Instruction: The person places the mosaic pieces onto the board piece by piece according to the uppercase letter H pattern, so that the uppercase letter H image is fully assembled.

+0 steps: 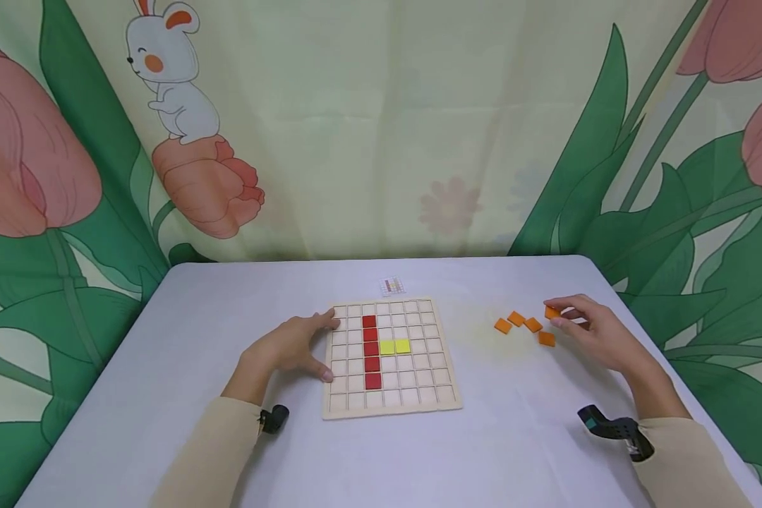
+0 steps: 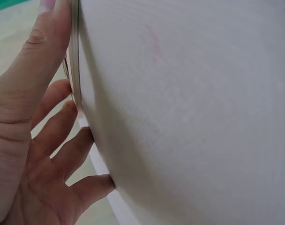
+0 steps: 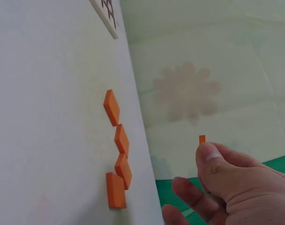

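Observation:
A square wooden grid board (image 1: 387,416) lies on the table, with a column of red tiles (image 1: 371,348) and two yellow tiles (image 1: 395,346) in its cells. My left hand (image 1: 292,343) rests at the board's left edge, thumb and fingers spread apart along it. The left wrist view shows that thumb (image 2: 51,42) against the board's side. To the right, my right hand (image 1: 600,335) pinches an orange tile (image 1: 552,312) between thumb and fingers. In the right wrist view, only a small end of this tile (image 3: 202,138) shows above the fingertips.
Several loose orange tiles (image 1: 516,319) lie on the white tabletop (image 1: 495,437), left of and below my right hand. Behind the board is a small card (image 1: 391,286) with a printed grid. A patterned curtain (image 1: 381,141) hangs behind the table's far edge.

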### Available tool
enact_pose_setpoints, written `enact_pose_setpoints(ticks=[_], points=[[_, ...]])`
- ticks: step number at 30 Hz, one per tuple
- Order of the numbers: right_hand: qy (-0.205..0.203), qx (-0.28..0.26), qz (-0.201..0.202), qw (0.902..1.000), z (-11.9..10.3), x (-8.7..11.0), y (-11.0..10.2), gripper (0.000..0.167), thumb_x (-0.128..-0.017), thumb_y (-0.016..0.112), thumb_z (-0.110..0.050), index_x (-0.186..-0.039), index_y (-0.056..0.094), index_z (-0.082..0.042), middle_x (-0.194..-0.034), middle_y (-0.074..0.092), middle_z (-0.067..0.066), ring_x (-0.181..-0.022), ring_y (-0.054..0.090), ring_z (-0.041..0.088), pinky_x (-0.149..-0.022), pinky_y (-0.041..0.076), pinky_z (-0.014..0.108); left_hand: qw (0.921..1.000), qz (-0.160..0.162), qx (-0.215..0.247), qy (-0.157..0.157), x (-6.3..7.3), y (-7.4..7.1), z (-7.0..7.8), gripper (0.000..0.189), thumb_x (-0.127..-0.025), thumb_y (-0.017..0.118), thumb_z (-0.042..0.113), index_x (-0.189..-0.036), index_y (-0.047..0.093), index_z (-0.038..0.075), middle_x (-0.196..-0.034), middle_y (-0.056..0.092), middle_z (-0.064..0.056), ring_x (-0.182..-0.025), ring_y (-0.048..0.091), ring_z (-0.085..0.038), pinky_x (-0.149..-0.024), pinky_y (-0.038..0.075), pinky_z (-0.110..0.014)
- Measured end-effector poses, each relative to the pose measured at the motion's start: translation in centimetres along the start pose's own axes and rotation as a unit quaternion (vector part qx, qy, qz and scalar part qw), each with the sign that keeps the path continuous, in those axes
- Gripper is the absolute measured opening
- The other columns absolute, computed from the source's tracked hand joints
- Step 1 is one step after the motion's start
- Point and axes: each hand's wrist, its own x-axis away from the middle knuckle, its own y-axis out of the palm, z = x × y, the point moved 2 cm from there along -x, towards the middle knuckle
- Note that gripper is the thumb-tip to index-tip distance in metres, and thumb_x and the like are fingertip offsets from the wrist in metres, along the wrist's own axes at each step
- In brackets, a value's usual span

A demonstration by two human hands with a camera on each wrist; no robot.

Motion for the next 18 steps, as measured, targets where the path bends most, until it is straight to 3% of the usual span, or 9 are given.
enact_pose_setpoints(ticks=[10, 18], points=[[-0.035, 0.0, 0.016, 0.9993, -2.7, -0.8, -0.9, 0.034, -0.099, 0.068, -0.008, -0.133, 0.065, -0.007, -0.121, 0.068, 0.011, -0.099, 0.054, -0.009, -0.082, 0.047, 0.006, 0.9998, -0.015, 0.004, 0.009, -0.1, 0.5, 0.0, 0.112, -0.061, 0.097, 0.048, -0.157, 0.044, 0.029, -0.169, 0.029, 0.005, -0.155, 0.028, -0.03, -0.121, 0.033, -0.054], [-0.061, -0.011, 0.018, 0.9979, -5.6, -2.3, -0.2, 0.032, -0.099, 0.068, -0.008, -0.131, 0.067, -0.01, -0.119, 0.065, 0.005, -0.102, 0.054, 0.0, -0.082, 0.049, 0.009, 0.9999, -0.009, 0.0, 0.006, 0.1, -0.1, -0.2, 0.114, -0.059, 0.097, 0.048, -0.158, 0.043, 0.027, -0.169, 0.03, 0.0, -0.154, 0.03, -0.033, -0.12, 0.033, -0.056]])
